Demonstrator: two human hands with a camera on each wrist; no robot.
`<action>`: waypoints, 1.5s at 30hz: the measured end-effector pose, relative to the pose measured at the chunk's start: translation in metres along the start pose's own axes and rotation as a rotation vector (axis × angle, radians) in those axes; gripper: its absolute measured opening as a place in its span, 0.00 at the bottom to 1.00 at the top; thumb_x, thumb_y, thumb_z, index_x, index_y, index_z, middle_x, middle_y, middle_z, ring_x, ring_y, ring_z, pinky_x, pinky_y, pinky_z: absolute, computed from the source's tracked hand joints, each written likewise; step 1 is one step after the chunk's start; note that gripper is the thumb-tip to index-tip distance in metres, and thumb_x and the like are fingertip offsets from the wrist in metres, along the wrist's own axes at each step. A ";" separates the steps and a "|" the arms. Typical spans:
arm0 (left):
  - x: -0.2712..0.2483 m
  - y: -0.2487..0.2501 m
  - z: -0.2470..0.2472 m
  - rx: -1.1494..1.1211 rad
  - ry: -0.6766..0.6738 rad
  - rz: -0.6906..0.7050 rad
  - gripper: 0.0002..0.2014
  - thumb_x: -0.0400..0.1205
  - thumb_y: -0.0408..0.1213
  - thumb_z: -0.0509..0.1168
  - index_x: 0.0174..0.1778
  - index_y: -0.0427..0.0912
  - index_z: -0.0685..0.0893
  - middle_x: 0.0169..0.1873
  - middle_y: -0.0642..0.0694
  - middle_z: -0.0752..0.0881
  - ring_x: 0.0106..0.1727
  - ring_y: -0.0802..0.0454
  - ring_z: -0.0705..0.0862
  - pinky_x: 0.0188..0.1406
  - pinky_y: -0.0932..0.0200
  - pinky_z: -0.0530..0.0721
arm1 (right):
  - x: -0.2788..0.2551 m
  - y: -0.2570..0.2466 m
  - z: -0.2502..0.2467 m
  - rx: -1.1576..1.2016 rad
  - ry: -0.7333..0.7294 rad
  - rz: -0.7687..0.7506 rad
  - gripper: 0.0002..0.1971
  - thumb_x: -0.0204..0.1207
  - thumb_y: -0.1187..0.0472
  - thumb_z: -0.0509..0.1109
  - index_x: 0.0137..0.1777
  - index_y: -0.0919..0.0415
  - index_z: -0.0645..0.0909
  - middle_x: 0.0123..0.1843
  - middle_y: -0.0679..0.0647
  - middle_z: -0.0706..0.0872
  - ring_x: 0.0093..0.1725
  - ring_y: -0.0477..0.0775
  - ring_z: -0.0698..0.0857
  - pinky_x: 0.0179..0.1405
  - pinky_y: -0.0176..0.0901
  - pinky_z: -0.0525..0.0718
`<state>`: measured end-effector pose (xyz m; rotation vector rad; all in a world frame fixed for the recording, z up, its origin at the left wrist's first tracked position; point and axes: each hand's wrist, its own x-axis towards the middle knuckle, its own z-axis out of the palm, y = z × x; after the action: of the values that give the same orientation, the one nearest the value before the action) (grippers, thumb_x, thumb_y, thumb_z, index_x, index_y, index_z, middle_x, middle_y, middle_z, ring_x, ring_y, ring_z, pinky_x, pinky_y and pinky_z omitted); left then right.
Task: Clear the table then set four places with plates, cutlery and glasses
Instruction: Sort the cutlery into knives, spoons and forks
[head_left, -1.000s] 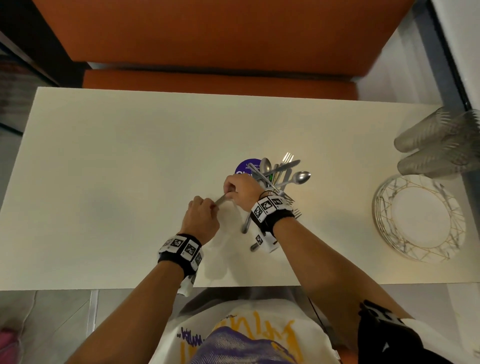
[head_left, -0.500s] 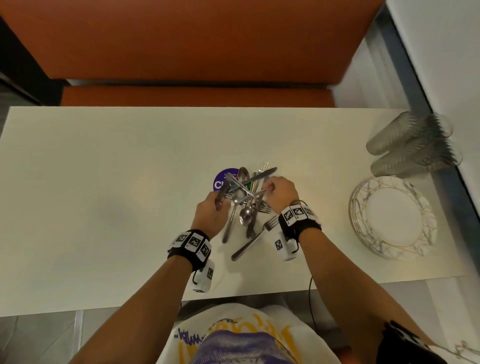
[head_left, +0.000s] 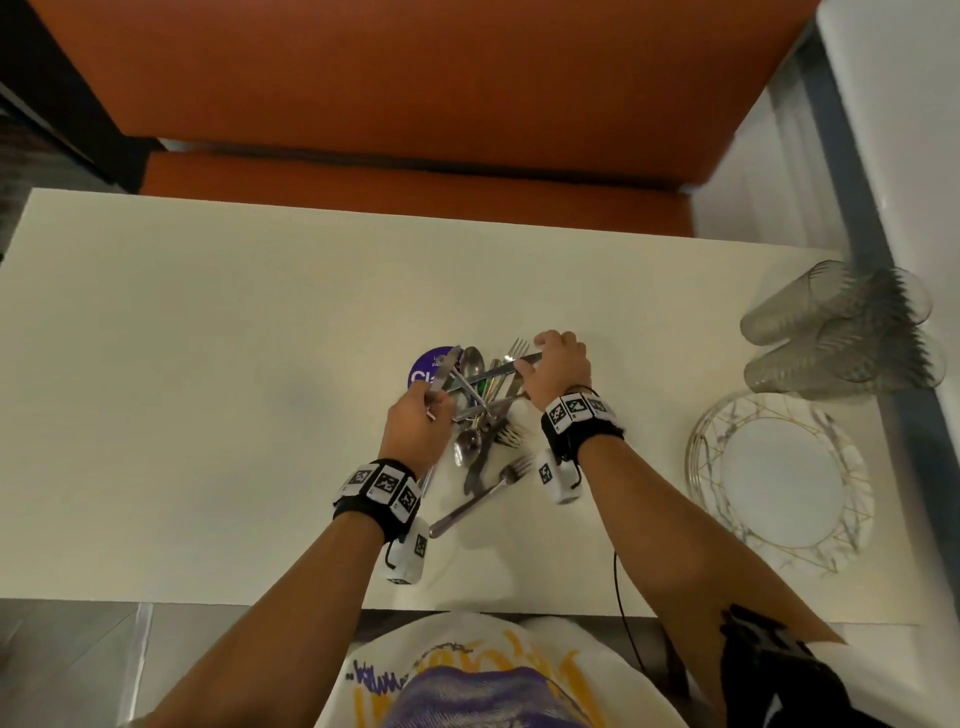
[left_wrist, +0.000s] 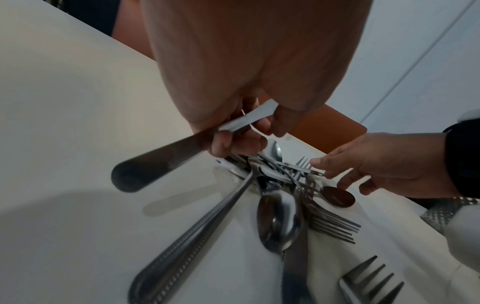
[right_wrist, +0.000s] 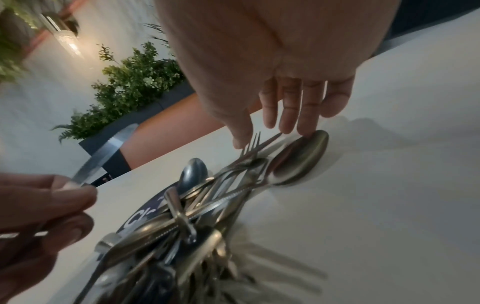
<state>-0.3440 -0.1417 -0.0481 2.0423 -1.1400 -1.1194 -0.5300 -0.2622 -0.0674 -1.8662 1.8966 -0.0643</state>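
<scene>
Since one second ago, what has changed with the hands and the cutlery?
The left hand has lifted a knife out of the cutlery pile. The right hand moved from the pile's near left to its far right end, fingers extended. Plates and glasses stayed.
</scene>
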 end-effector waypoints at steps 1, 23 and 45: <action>0.002 -0.001 0.002 -0.004 0.006 -0.006 0.07 0.89 0.43 0.65 0.51 0.43 0.81 0.44 0.48 0.85 0.43 0.54 0.83 0.40 0.63 0.79 | 0.005 0.001 0.000 -0.014 -0.026 0.033 0.24 0.77 0.46 0.75 0.69 0.57 0.79 0.67 0.57 0.79 0.67 0.61 0.78 0.65 0.57 0.81; 0.030 0.042 -0.024 -0.157 0.145 0.028 0.14 0.92 0.35 0.57 0.56 0.45 0.89 0.39 0.47 0.88 0.37 0.54 0.85 0.34 0.70 0.81 | 0.019 0.011 -0.133 0.822 -0.401 -0.143 0.13 0.77 0.56 0.79 0.51 0.67 0.91 0.43 0.64 0.92 0.37 0.56 0.85 0.42 0.49 0.84; 0.001 0.094 -0.026 -0.709 -0.247 -0.005 0.16 0.92 0.31 0.55 0.56 0.31 0.89 0.25 0.45 0.78 0.23 0.51 0.68 0.25 0.56 0.62 | -0.035 -0.080 -0.117 0.579 0.068 -0.306 0.19 0.85 0.51 0.67 0.39 0.62 0.90 0.30 0.52 0.88 0.23 0.47 0.80 0.32 0.39 0.79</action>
<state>-0.3605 -0.1873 0.0367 1.3831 -0.6901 -1.5380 -0.4989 -0.2683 0.0750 -1.7272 1.4067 -0.7047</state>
